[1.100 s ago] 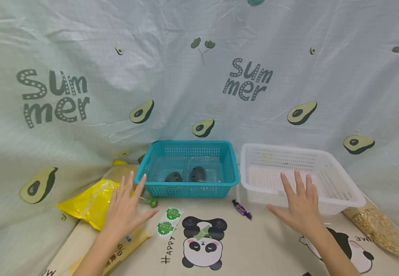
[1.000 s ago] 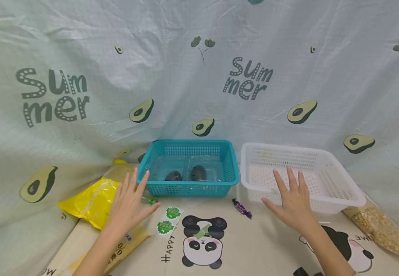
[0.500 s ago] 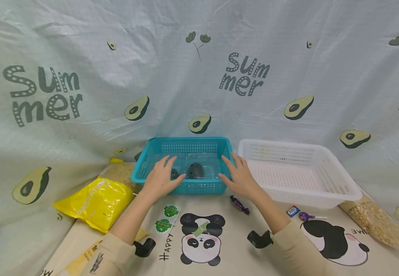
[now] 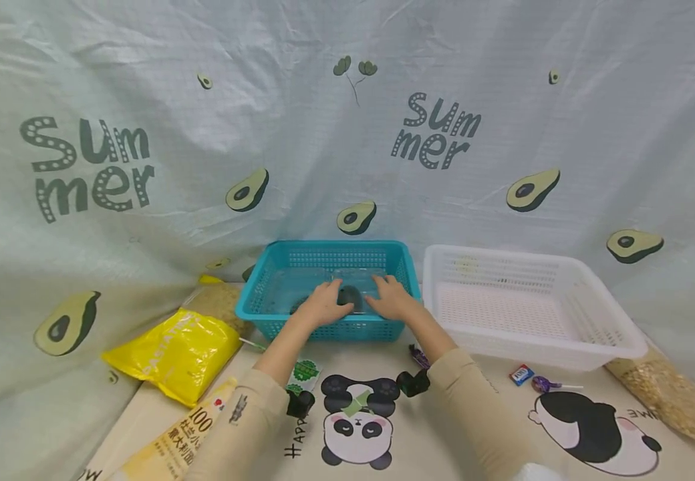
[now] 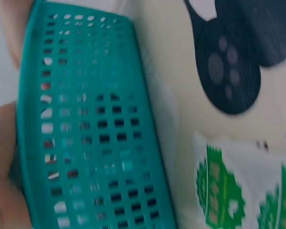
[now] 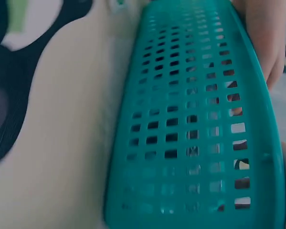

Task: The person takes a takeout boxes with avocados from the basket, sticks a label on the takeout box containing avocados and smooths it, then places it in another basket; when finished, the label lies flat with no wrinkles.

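Both hands reach over the near rim into a teal mesh basket (image 4: 335, 244). My left hand (image 4: 321, 306) and my right hand (image 4: 393, 300) lie on either side of a dark grey rounded object (image 4: 352, 294), which sits within clear plastic packaging (image 4: 290, 280). Their fingers look loosely bent; whether they touch the plastic cannot be made out. A second dark rounded object (image 4: 297, 304) is mostly hidden by the left hand. Both wrist views show mainly the basket's perforated wall, with parts of the left hand (image 5: 4, 162) and right hand (image 6: 267, 38) beyond its rim.
A white mesh basket (image 4: 534, 347) stands right of the teal one. Yellow pasta bag (image 4: 179, 354) and another yellow packet (image 4: 173, 441) lie left. A small blue-red packet (image 4: 521, 375), a purple lollipop (image 4: 542, 384), a purple wrapped candy (image 4: 418, 356) and a grain bag (image 4: 666, 394) lie about.
Both hands have moved forward and inward, from over the table and the white basket's front into the teal basket. The gap between them has narrowed.
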Motion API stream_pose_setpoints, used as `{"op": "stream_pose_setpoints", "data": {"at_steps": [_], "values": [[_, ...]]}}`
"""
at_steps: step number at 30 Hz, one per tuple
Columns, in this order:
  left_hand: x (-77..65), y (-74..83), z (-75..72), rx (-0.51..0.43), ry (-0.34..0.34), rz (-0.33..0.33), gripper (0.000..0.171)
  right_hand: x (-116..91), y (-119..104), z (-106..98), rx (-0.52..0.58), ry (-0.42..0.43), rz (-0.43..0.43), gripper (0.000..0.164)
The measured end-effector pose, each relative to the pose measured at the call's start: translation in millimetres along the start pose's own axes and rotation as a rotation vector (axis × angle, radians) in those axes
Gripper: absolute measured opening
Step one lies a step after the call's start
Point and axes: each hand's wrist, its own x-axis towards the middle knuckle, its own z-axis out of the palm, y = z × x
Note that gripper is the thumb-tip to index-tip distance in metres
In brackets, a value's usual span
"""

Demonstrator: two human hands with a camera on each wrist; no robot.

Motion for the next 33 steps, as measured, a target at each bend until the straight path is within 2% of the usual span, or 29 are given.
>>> {"op": "stream_pose_setpoints", "data": {"at_steps": [4,7,10,15,18,21,24,27,29,33], "values": [[7.8,8.2,8.3,-0.013,-0.001,-0.091,0.063,3.4,1.3,4.7,0.011,-0.014,0.028,0.055],[8.8,11.4,11.1,0.018,-0.025,-0.161,0.064,3.1,2.7,7.8,0.018,-0.038,0.033,0.053],[7.3,11.0,12.9,0.069,-0.038,-0.182,0.061,2.9,2.7,10.6,0.017,-0.064,0.037,0.052],[8.8,10.9,12.2,0.096,-0.002,-0.149,0.053,5.1,1.9,7.8,0.053,-0.049,0.029,0.051],[12.1,8.3,13.3,0.052,0.013,-0.116,0.058,6.1,3.4,4.1,0.173,-0.015,0.048,0.05],[12.5,4.8,16.7,0.0,0.025,-0.082,0.066,4.3,6.6,3.9,0.312,0.055,0.043,0.047],[10.5,4.2,15.2,-0.033,0.049,-0.058,0.072,2.9,9.1,2.8,0.367,0.136,0.002,0.046],[7.5,5.3,9.4,-0.084,0.115,-0.016,0.078,1.2,10.2,-1.3,0.414,0.224,-0.033,0.044],[4.4,5.4,7.8,-0.154,0.167,0.026,0.08,-2.8,12.3,-3.0,0.462,0.272,-0.045,0.044],[-3.6,4.2,4.1,-0.262,0.262,0.117,0.08,-16.2,14.0,-9.9,0.556,0.324,-0.085,0.044]]}}
